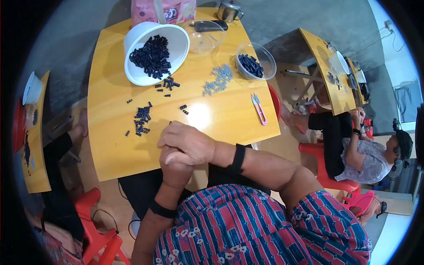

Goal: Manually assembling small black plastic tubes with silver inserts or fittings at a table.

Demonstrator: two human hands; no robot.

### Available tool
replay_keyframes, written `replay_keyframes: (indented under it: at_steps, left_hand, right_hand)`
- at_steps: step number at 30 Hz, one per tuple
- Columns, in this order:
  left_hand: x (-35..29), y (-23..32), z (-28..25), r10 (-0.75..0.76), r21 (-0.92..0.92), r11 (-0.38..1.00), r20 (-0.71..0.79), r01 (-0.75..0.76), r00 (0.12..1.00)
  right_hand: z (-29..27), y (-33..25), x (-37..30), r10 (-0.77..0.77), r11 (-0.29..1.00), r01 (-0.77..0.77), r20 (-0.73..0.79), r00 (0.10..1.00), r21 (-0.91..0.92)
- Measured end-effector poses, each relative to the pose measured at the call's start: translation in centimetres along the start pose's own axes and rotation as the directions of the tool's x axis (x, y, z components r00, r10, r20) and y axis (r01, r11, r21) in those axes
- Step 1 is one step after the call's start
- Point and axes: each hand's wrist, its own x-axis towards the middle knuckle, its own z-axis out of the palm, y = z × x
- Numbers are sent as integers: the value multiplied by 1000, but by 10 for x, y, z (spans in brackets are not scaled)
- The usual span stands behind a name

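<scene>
Near the front edge of the yellow table, my right hand (190, 140) lies across my left hand (176, 167), its fingers curled and pressed against it. Whatever the right fingers hold, if anything, is too small or hidden to make out. The fingers of my left hand are covered by the right. Just beyond and to the left lies a small pile of black plastic parts (142, 115), with two loose black parts (184, 109) farther right. Small clear pieces (218, 79) are heaped farther back. Pink-handled thread snips (259, 109) rest at the right.
A white tub (183, 62) tips toward me, spilling black parts (152, 57). Behind are a clear bowl (271, 59) of black parts, a clear lid (202, 46), a dark phone (211, 26), a metal mug (228, 11) and a pink bag (143, 11). Another person (364, 154) sits at right.
</scene>
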Motion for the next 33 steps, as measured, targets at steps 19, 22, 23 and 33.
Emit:
replay_keyframes:
  at_steps: [19, 22, 23, 33]
  left_hand:
    - [6, 2, -5, 91, -16, 996, 30, -90, 995]
    - [3, -2, -5, 122, -2, 993, 16, -122, 992]
    - [1, -4, -5, 122, -6, 993, 17, -122, 992]
    - [2, 0, 1, 77, -9, 997, -54, -77, 996]
  right_hand:
    - [-4, -11, 10, 147, 986, -134, -150, 978, 96]
    - [-1, -14, 12, 138, 989, -128, -152, 979, 75]
    - [-1, -15, 13, 138, 990, -129, -154, 978, 65]
    - [1, -14, 7, 162, 986, -166, -121, 979, -29]
